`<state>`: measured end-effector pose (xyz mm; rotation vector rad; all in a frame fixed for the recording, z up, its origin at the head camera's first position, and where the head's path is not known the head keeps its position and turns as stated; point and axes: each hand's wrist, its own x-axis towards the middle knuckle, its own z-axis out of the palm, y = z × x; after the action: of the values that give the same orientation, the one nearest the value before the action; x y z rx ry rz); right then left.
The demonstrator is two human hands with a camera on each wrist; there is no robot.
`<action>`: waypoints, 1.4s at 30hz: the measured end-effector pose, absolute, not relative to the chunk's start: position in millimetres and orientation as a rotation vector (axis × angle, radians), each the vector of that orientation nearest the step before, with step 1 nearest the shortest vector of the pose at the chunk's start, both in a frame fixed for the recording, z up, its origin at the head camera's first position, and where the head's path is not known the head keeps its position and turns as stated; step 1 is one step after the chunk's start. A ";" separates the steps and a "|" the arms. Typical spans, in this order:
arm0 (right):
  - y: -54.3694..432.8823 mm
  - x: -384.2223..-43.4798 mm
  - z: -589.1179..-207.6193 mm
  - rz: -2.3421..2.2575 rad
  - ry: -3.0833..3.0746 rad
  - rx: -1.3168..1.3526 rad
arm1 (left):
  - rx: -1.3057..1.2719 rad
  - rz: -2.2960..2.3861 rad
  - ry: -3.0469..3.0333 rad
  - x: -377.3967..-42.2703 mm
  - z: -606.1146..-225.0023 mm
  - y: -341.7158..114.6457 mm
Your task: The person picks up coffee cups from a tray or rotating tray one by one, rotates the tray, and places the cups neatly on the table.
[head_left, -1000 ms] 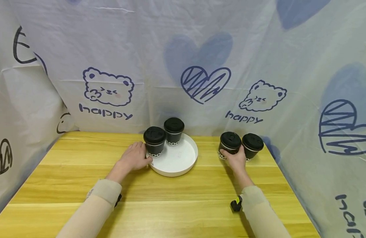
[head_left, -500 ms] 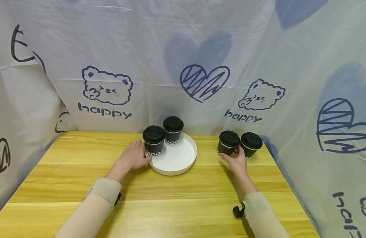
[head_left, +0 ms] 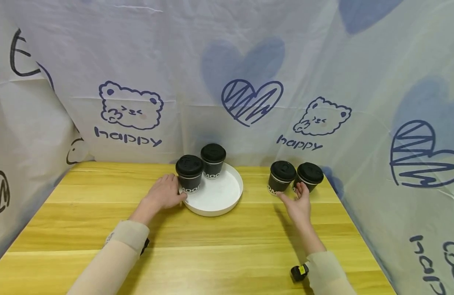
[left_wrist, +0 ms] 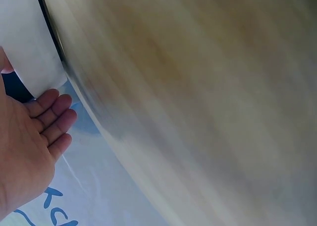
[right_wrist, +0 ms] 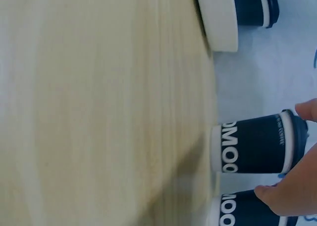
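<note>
My left hand (head_left: 164,192) rests against the left side of a round white tray (head_left: 212,212), thumb toward its front and fingers loosely bent along its outer wall (left_wrist: 39,52). Two lidded black paper coffee cups (head_left: 190,174) (head_left: 213,161) stand upright on the tray, the nearer one just beyond this hand. My right hand (head_left: 298,207) holds nothing; its thumb and fingers are spread apart in front of two more such cups. Of these, the left cup (head_left: 281,177) is upright on the table, and the right cup (head_left: 309,176) is close beside it, its lower part partly hidden by my fingers.
A wooden table (head_left: 212,254) runs back to a hanging white cloth (head_left: 197,61) printed with bears and hearts. Another stretch of this cloth (head_left: 404,172) borders the right side. A small black device (head_left: 299,272) sits at my right wrist.
My right hand has let go of the left of the two table cups and drawn back toward me and slightly right. My left hand and the tray stay in place.
</note>
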<state>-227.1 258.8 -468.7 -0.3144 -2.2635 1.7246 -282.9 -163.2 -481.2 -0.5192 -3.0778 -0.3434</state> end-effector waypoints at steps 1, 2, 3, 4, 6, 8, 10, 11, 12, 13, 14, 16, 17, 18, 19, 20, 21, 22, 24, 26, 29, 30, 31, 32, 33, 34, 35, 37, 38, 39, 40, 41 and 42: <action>257.1 -225.2 -467.1 1.720 -2.250 -0.311 | -0.518 -0.343 -3.078 -282.9 -481.5 -163.3; 255.7 -223.6 -465.7 1.716 -2.237 -0.306 | -0.515 -0.344 -3.080 -282.9 -481.7 -163.3; 254.2 -222.4 -464.8 1.710 -2.222 -0.299 | -0.511 -0.344 -3.084 -282.6 -481.9 -163.4; 252.5 -221.1 -463.7 1.704 -2.205 -0.292 | -0.507 -0.348 -3.086 -282.5 -482.1 -163.4; 249.0 -219.2 -461.2 1.698 -2.164 -0.266 | -0.501 -0.355 -3.089 -282.4 -482.5 -163.4; 245.5 -218.4 -459.3 1.689 -2.123 -0.220 | -0.496 -0.365 -3.091 -282.2 -482.3 -163.3; 241.3 -218.5 -457.0 1.669 -2.102 -0.166 | -0.495 -0.371 -3.090 -282.3 -481.8 -163.3; 239.2 -219.0 -456.0 1.660 -2.098 -0.136 | -0.495 -0.372 -3.089 -282.4 -481.3 -163.3; 237.1 -219.8 -455.2 1.645 -2.098 -0.106 | -0.496 -0.373 -3.087 -282.5 -480.7 -163.4; 234.7 -221.0 -454.2 1.634 -2.099 -0.076 | -0.497 -0.372 -3.085 -282.5 -480.0 -163.7; 232.5 -222.5 -453.8 1.620 -2.104 -0.044 | -0.498 -0.370 -3.084 -282.7 -479.3 -164.0; 227.8 -225.4 -452.9 1.602 -2.119 0.005 | -0.499 -0.366 -3.082 -283.0 -478.2 -164.4; 225.3 -227.0 -452.5 1.601 -2.126 0.026 | -0.501 -0.361 -3.080 -283.2 -477.7 -164.5; 223.0 -228.7 -452.6 1.599 -2.135 0.045 | -0.503 -0.356 -3.079 -283.3 -477.4 -164.5; 220.6 -230.5 -452.8 1.602 -2.141 0.061 | -0.504 -0.353 -3.080 -283.3 -477.2 -164.4; 218.3 -232.4 -453.1 1.603 -2.153 0.072 | -0.504 -0.350 -3.081 -283.2 -477.1 -164.2; 215.7 -234.3 -453.3 1.613 -2.163 0.081 | -0.505 -0.346 -3.083 -283.4 -477.5 -164.0; 213.1 -236.3 -453.4 1.626 -2.169 0.094 | -0.509 -0.343 -3.084 -283.5 -477.8 -163.8; 208.1 -240.2 -454.4 1.649 -2.194 0.110 | -0.515 -0.340 -3.085 -283.6 -478.9 -163.4; 202.5 -243.8 -454.7 1.664 -2.236 0.126 | -0.520 -0.339 -3.085 -283.8 -480.3 -163.4; 194.0 -248.4 -455.9 1.664 -2.319 0.137 | -0.519 -0.345 -3.086 -284.2 -482.6 -163.9; 191.2 -249.9 -456.6 1.653 -2.353 0.135 | -0.517 -0.349 -3.086 -284.2 -483.2 -164.1; 188.5 -251.4 -457.3 1.641 -2.383 0.128 | -0.515 -0.353 -3.088 -284.4 -483.7 -164.3; 185.9 -253.0 -458.4 1.634 -2.407 0.127 | -0.516 -0.353 -3.088 -284.3 -483.8 -164.2; 183.6 -254.7 -459.6 1.622 -2.433 0.123 | -0.514 -0.358 -3.089 -284.4 -484.1 -164.2; 181.2 -256.9 -461.1 1.614 -2.460 0.115 | -0.513 -0.362 -3.089 -284.4 -484.2 -164.3; 179.1 -259.1 -462.6 1.605 -2.485 0.105 | -0.511 -0.365 -3.089 -284.4 -484.0 -164.2; 175.5 -264.0 -465.9 1.587 -2.528 0.096 | -0.511 -0.363 -3.087 -284.4 -483.7 -164.2; 173.9 -266.6 -467.6 1.575 -2.548 0.098 | -0.511 -0.362 -3.086 -284.4 -483.6 -164.1; 172.4 -269.1 -469.1 1.570 -2.565 0.092 | -0.508 -0.364 -3.088 -284.7 -483.6 -164.2; 171.0 -271.5 -470.4 1.569 -2.577 0.093 | -0.509 -0.359 -3.087 -284.8 -483.4 -164.1; 169.6 -273.6 -471.6 1.556 -2.590 0.098 | -0.508 -0.359 -3.088 -284.8 -483.2 -163.9; 168.3 -275.4 -472.4 1.550 -2.604 0.097 | -0.508 -0.358 -3.090 -284.8 -483.0 -163.8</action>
<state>-275.4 168.3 -472.4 0.0970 -2.6035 1.5504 -284.8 -163.8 -483.0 -0.5084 -3.0898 -0.3575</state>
